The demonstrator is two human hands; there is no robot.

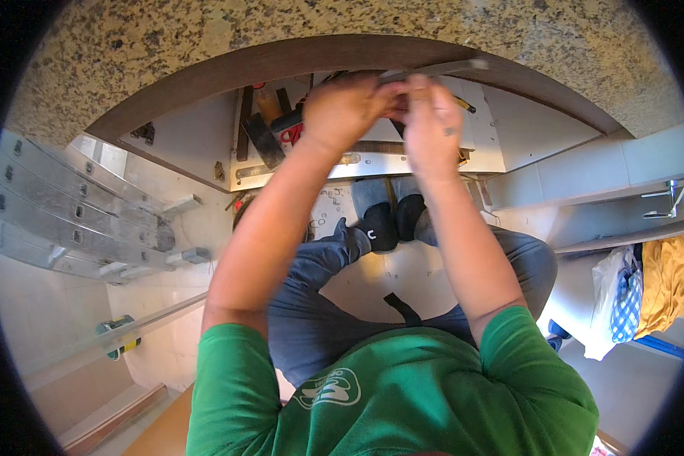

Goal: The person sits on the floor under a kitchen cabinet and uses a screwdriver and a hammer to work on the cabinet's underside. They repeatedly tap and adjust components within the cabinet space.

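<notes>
Left hand [342, 110] and right hand [433, 129] met, fingers bunched; blur hid whether either gripped the grey strip [454, 68], which lay at their fingertips, just beside the counter's [342, 21] front edge. Judged risk: a loose pinch might drop it onto the dark block [261, 141] towards the cabinet's [524, 125] left side.

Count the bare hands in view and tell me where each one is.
2: the left hand near the dark wooden edge along the stone countertop, and the right hand close beside it, to its right. Both look blurred.
</notes>
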